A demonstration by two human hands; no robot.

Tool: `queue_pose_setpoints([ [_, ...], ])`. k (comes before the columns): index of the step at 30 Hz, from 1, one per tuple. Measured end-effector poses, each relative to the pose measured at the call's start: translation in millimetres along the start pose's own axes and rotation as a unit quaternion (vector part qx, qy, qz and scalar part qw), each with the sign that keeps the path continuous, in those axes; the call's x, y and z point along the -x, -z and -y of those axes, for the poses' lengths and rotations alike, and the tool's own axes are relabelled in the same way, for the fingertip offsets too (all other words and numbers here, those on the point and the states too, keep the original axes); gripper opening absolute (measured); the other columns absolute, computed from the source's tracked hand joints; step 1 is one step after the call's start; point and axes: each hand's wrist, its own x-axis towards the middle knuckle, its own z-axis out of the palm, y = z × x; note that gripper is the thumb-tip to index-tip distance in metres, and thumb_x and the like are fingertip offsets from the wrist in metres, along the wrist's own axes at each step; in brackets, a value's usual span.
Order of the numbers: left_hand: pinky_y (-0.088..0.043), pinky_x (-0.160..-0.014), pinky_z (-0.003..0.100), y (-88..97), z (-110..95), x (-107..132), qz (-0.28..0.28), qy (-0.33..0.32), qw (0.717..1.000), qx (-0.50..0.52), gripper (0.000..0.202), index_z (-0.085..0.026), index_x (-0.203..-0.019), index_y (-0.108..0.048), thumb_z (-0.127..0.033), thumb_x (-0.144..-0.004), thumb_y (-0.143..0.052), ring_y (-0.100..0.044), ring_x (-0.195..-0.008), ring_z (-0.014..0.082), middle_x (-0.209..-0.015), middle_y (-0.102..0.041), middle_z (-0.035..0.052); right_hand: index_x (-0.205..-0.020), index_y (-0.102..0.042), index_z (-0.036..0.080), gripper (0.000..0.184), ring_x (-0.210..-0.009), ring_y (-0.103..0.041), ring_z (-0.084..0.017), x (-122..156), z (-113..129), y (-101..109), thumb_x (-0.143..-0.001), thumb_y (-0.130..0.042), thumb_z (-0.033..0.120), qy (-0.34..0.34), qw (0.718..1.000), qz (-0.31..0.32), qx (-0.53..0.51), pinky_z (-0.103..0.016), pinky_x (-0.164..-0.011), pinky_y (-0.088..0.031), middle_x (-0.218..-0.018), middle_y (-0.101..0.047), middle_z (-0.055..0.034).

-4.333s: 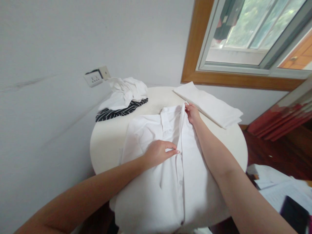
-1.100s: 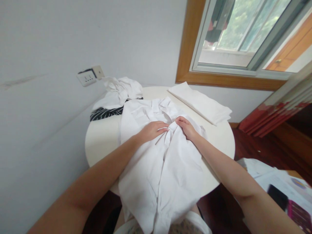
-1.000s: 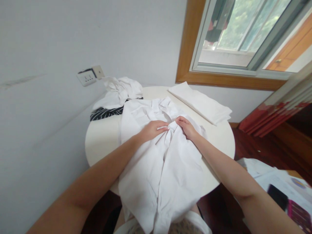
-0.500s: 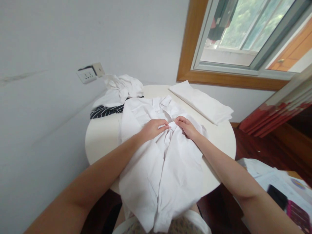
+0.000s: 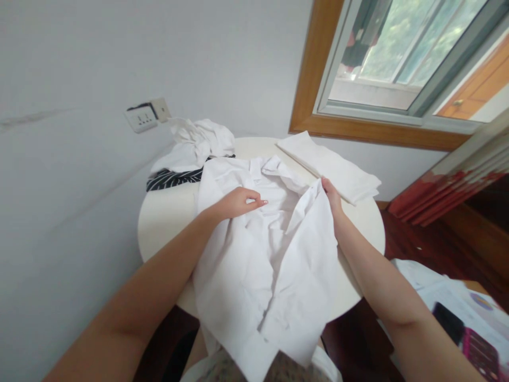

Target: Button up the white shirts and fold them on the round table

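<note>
A white shirt [image 5: 238, 270] is spread over the round table, its lower end hanging over the near edge toward my lap. Its front is parted, and the inside shows between my hands. My right hand [image 5: 331, 196] grips one front edge and holds it raised at the right. On the left, my left hand [image 5: 240, 202] lies over the other front panel, thumb and forefinger pinched together at that panel's edge. The cloth inside this pinch is mostly hidden.
The white round table [image 5: 159, 228] stands against the wall. Behind lie a crumpled white cloth [image 5: 199, 139], a black-and-white patterned cloth [image 5: 175, 179] and a folded white cloth [image 5: 332, 167]. At lower right are papers [image 5: 437, 292] and a dark phone [image 5: 449, 321].
My right hand has moved right and slightly up, drawing its front edge away from the other. My left hand has shifted a little left. The shirt's front has opened between them.
</note>
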Motion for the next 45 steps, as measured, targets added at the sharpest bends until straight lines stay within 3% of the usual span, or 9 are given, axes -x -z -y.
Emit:
queue_pose_setpoints([
  [4, -0.031, -0.06, 0.023, 6.9, 4.7, 0.5, -0.019, -0.006, 0.999, -0.049, 0.049, -0.016, -0.057, -0.054, -0.055, -0.087, -0.048, -0.042, -0.058, 0.0102, -0.058, -0.049, -0.002, -0.065, -0.041, 0.026, 0.036, -0.056, -0.051, -0.02, -1.0, 3.3, 2.4, -0.07, -0.062, 0.054, -0.067, 0.99, -0.06, -0.108, -0.037, -0.064, -0.048, -0.052, -0.047, 0.0017],
  [10, -0.037, -0.068, 0.024, 13.2, 10.1, -0.6, -0.022, -0.056, 0.997, -0.039, 0.041, -0.017, -0.063, -0.058, -0.051, -0.086, -0.052, -0.05, -0.068, 0.0129, -0.072, -0.055, 0.0018, -0.065, -0.044, 0.025, 0.037, -0.049, -0.043, -0.016, 1.0, 10.0, -5.4, -0.068, -0.065, 0.056, -0.038, 0.997, 0.001, -0.073, -0.033, -0.054, -0.041, -0.05, -0.039, 0.0043],
  [17, -0.042, -0.066, 0.023, 13.8, 20.1, 2.3, -0.053, 0.095, 0.993, 0.044, 0.035, -0.018, -0.085, -0.063, -0.05, -0.084, -0.051, -0.058, -0.07, 0.0145, -0.077, -0.066, 0.0008, -0.08, -0.057, 0.022, 0.039, -0.053, -0.045, -0.012, 1.9, 0.2, -10.5, -0.066, -0.064, 0.058, -0.002, 0.992, 0.038, 0.123, -0.027, -0.054, -0.036, -0.06, -0.051, 0.0037],
  [22, -0.046, -0.067, 0.026, 13.7, 23.2, 0.6, -0.065, 0.17, 0.983, 0.007, 0.035, -0.019, -0.093, -0.066, -0.048, -0.086, -0.048, -0.061, -0.069, 0.017, -0.076, -0.067, 0.0024, -0.106, -0.064, 0.02, 0.04, -0.059, -0.052, -0.013, 14.1, 1.3, -12.0, -0.081, -0.056, 0.05, 0.053, 0.921, 0.085, 0.376, -0.027, -0.061, -0.039, -0.068, -0.059, 0.0011],
  [27, -0.037, -0.101, 0.043, 3.0, 29.0, -2.7, -0.2, 0.187, 0.929, -0.247, 0.05, -0.021, -0.126, -0.057, -0.048, -0.084, -0.054, -0.047, -0.122, 0.0309, -0.131, -0.054, 0.0139, -0.122, -0.06, 0.02, 0.042, -0.091, -0.06, -0.021, 13.3, 4.6, -5.7, -0.088, -0.049, 0.042, 0.143, 0.829, 0.004, 0.54, -0.033, -0.082, -0.044, -0.107, -0.065, -0.0104],
  [32, -0.034, -0.1, 0.054, -8.7, 36.5, 0.5, -0.158, 0.298, 0.893, -0.298, 0.085, -0.011, -0.144, -0.036, -0.065, -0.08, -0.051, -0.039, -0.127, 0.0427, -0.141, -0.042, 0.0255, -0.132, -0.053, 0.013, 0.064, -0.12, -0.048, -0.032, 8.9, -3.7, 0.0, -0.083, -0.057, 0.055, 0.1, 0.758, -0.02, 0.644, -0.043, -0.098, -0.037, -0.126, -0.056, -0.0197],
  [37, -0.038, -0.097, 0.052, -12.2, 25.5, -6.7, -0.149, 0.287, 0.91, -0.259, 0.079, -0.01, -0.14, -0.04, -0.06, -0.081, -0.053, -0.047, -0.122, 0.0409, -0.124, -0.057, 0.0254, -0.119, -0.064, 0.015, 0.043, -0.11, -0.057, -0.025, 10.4, -8.8, -16.0, -0.083, -0.061, 0.038, 0.084, 0.827, 0.077, 0.551, -0.036, -0.097, -0.041, -0.118, -0.064, -0.0127],
  [42, -0.039, -0.104, 0.039, -24.5, -3.3, -16.9, -0.127, 0.231, 0.964, 0.017, 0.064, -0.018, -0.136, -0.045, -0.06, -0.093, -0.023, -0.049, -0.129, 0.0266, -0.138, -0.053, 0.0133, -0.118, -0.066, 0.019, 0.039, -0.114, -0.058, -0.022, 34.0, -16.7, -59.6, -0.08, -0.056, 0.018, 0.148, 0.916, 0.136, 0.347, -0.038, -0.104, -0.04, -0.122, -0.065, -0.0069],
  [45, -0.036, -0.108, 0.038, -25.6, -16.4, -11.7, -0.062, 0.172, 0.982, 0.048, 0.071, -0.019, -0.141, -0.039, -0.062, -0.085, -0.044, -0.042, -0.134, 0.0267, -0.146, -0.044, 0.0114, -0.118, -0.067, 0.021, 0.04, -0.116, -0.058, -0.022, 51.1, -19.9, -78.4, -0.079, -0.057, 0.018, 0.167, 0.929, 0.229, 0.24, -0.039, -0.105, -0.039, -0.123, -0.065, -0.0061],
])
